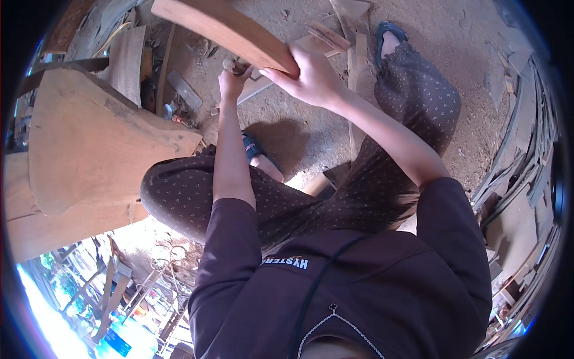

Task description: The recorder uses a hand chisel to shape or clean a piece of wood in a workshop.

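Observation:
My right hand (314, 78) is closed around the near end of a thick, curved wooden piece (230, 30). The piece is raised off the ground and slants up to the far left. Beside it, lower and to the left, my left hand (233, 82) is a fist with a rounded, brownish knob (234, 66) showing at its top. What this knob belongs to is hidden by the fingers. Beyond my hands, a pale wooden strip (257, 88) lies on the floor.
A broad wooden slab (95, 143) stands close to my left knee. More boards (127, 66) lie at the far left, and wood offcuts (329, 36) on the dirt floor ahead. Stacked thin boards (526, 167) line the right side. A blue plastic container (122, 338) sits at the lower left.

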Available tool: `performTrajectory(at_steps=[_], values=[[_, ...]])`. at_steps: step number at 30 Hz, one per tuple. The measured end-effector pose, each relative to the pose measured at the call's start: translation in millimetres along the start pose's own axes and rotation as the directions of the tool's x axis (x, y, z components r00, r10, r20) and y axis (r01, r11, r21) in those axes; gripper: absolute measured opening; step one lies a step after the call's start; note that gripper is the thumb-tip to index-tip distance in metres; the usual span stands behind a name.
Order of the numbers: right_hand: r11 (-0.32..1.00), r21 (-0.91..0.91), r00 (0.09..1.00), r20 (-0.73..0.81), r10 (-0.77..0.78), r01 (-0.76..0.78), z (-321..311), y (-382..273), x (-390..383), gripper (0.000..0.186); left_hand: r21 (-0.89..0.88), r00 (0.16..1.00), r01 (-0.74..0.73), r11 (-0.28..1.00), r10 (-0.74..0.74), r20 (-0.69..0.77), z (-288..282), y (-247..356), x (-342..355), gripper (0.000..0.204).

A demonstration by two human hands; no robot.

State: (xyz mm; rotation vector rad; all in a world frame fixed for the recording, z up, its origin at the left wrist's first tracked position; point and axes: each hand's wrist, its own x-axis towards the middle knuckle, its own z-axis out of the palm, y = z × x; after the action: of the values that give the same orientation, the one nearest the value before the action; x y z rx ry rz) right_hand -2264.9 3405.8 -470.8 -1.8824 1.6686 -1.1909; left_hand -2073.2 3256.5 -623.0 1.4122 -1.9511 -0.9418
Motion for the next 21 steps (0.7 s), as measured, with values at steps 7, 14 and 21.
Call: performTrajectory(at_steps=[7, 14, 21], values=[[0.931, -0.354, 0.936, 0.295, 0.194, -0.082, 4, -2, 4, 0.047, 0.076, 0.983, -0.106, 0.991, 0.116, -0.139, 2, 0, 4, 0.039], [0.999, -0.008, 0.999, 0.027, 0.038, -0.037, 7, -5, -1, 0.044, 0.035, 1.0, -0.012, 0.999, 0.012, -0.009, 1, -4, 1, 0.024], [0.982, -0.178, 0.99, 0.138, -0.032, 0.057, -2, -18, 9, 0.044, -0.041, 0.991, -0.114, 0.993, 0.111, -0.079, 14, -21, 13, 0.02]])
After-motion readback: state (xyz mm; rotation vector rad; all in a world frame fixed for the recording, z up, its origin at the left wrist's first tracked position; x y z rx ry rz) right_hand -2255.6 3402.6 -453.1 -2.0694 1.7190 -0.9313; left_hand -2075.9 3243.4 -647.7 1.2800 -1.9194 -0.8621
